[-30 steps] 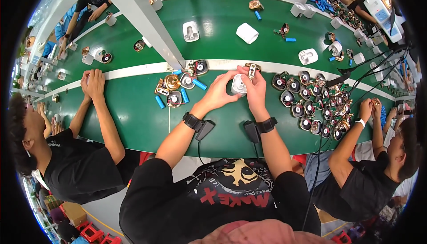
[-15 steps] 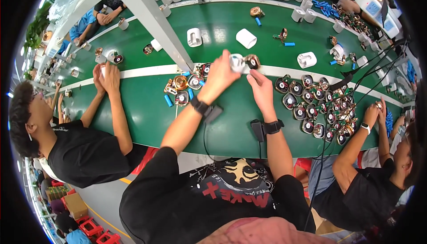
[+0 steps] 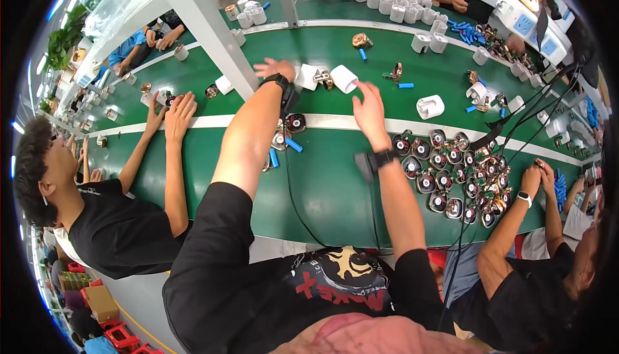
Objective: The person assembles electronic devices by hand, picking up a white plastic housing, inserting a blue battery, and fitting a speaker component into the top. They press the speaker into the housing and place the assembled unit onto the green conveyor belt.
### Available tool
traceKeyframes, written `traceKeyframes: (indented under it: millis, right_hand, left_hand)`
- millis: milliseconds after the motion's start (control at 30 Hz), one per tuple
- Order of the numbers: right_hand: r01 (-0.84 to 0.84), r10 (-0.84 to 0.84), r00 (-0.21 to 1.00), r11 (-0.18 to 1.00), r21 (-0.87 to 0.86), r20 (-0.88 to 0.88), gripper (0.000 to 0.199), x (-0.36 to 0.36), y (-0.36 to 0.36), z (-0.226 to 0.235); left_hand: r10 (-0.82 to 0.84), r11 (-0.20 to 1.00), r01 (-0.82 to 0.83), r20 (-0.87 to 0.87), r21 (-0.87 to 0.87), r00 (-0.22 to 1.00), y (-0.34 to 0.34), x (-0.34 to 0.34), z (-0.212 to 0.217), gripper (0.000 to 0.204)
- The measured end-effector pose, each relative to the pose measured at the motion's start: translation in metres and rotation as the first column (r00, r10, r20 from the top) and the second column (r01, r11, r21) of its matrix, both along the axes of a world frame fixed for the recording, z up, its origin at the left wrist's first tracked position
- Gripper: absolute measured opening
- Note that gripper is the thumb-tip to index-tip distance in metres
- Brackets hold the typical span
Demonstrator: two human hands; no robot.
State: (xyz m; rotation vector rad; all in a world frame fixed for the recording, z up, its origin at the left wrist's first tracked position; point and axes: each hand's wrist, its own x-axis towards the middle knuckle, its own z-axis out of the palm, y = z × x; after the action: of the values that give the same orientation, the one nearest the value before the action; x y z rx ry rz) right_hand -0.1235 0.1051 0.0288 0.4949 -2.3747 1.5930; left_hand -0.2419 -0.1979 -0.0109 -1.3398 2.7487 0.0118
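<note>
My left hand (image 3: pixel 275 69) reaches over the green bench beside the white post, fingers spread, holding nothing I can see. To its right lie a white plastic housing (image 3: pixel 306 77) and a small copper-and-black module (image 3: pixel 323 80), side by side. My right hand (image 3: pixel 369 110) is open, its fingers stretched toward a second white housing (image 3: pixel 344 78). Its fingertips are at that housing's lower right edge; whether they touch I cannot tell. Under my left forearm lie a round black module (image 3: pixel 296 122) and blue cylinders (image 3: pixel 293 144), partly hidden.
Many black round modules (image 3: pixel 445 158) cluster right of my right forearm. A pale rail (image 3: pixel 213 122) crosses the bench, and a white post (image 3: pixel 206 38) rises at left. Black cables (image 3: pixel 516 106) hang at right. Co-workers sit on both sides; another white housing (image 3: pixel 430 107) lies at right.
My left hand has let go of the white housing, which now lies on the bench beyond the rail with the module beside it. That hand has moved left; the view has tilted.
</note>
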Motion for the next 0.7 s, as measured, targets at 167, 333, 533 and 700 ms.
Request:
traceKeyframes:
  millis: [167,333,533,700]
  right_hand:
    - [0.039,-0.011,0.997,0.917,0.396,-0.073,0.041,-0.074,0.013,-0.017]
    - [-0.055,0.014,0.982,0.977,0.208,0.191,0.053,-0.08,0.007,-0.034]
    - [0.012,0.008,0.996,0.974,0.226,-0.085,0.057,-0.073,0.001,-0.036]
    - [-0.012,0.06,0.994,0.89,0.457,-0.09,0.059,-0.074,-0.009,-0.032]
  left_hand:
    - [-0.298,0.949,0.287,0.078,0.13,0.951,0.084,0.009,0.032,0.054]
    - [-0.365,0.929,0.37,0.106,-0.024,0.925,0.078,0.061,0.072,0.053]
    - [-0.669,0.735,0.609,-0.46,-0.298,0.583,0.136,0.151,0.118,0.064]
    - [-0.634,0.636,0.743,-0.688,-0.207,0.351,0.139,0.294,0.122,0.059]
